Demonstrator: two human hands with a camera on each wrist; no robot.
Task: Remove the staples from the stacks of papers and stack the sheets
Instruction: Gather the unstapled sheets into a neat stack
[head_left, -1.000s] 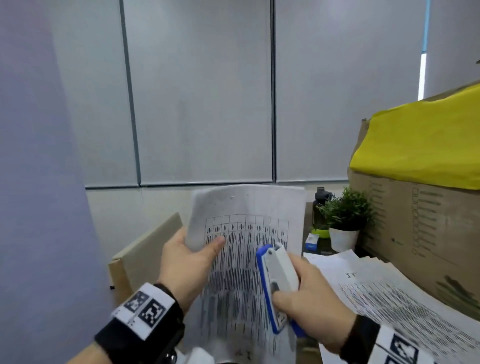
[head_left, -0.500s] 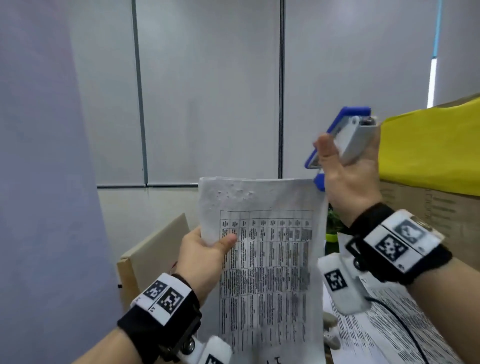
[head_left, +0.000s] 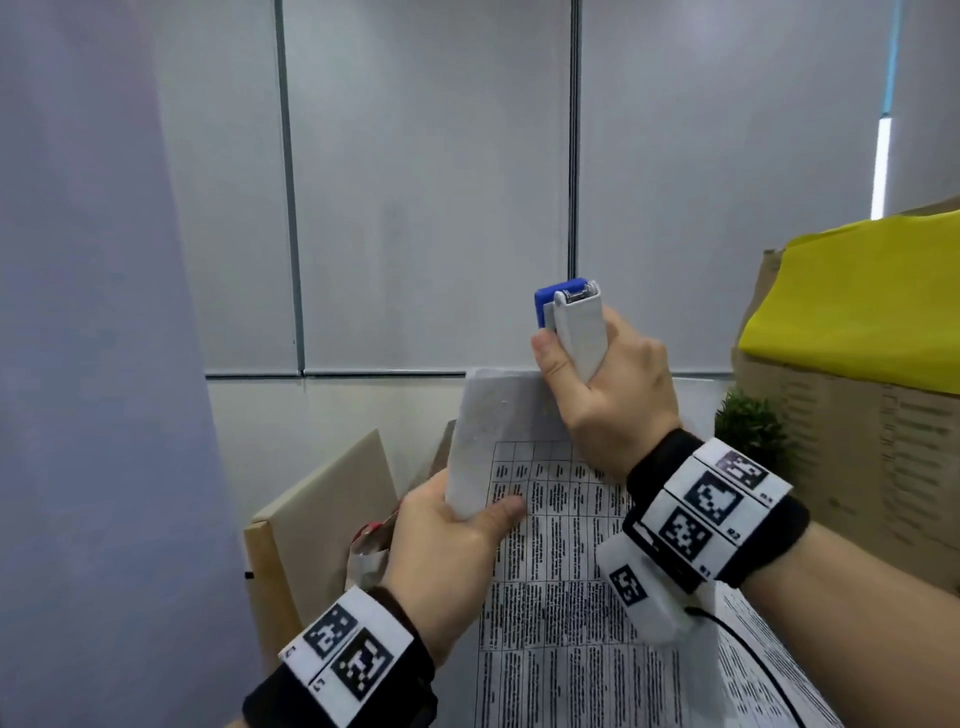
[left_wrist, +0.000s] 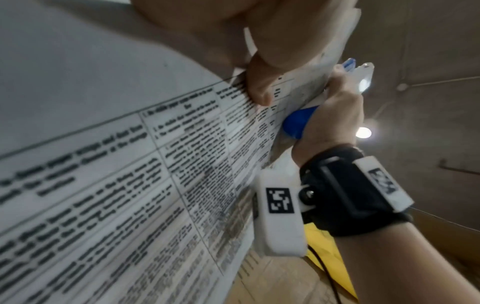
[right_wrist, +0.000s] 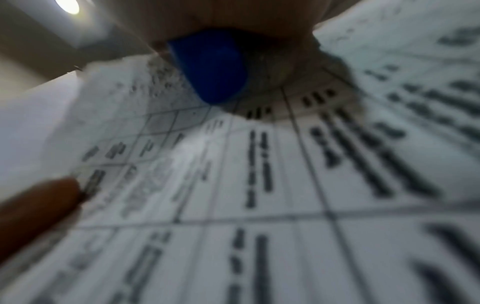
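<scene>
stapler (head_left: 574, 325) lowered onto paper stack (head_left: 561, 597).

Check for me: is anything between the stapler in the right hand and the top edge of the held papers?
Nothing visible. The right hand grips the stapler right at the top edge of the papers, which the left hand holds upright. The contact point itself is hidden behind the hand.

Head view: we see even, soft daylight.
Ceiling lamp (left_wrist: 363, 132): we see glare.
Right wrist view: we find the printed sheet (right_wrist: 259, 185) badly blurred.
</scene>
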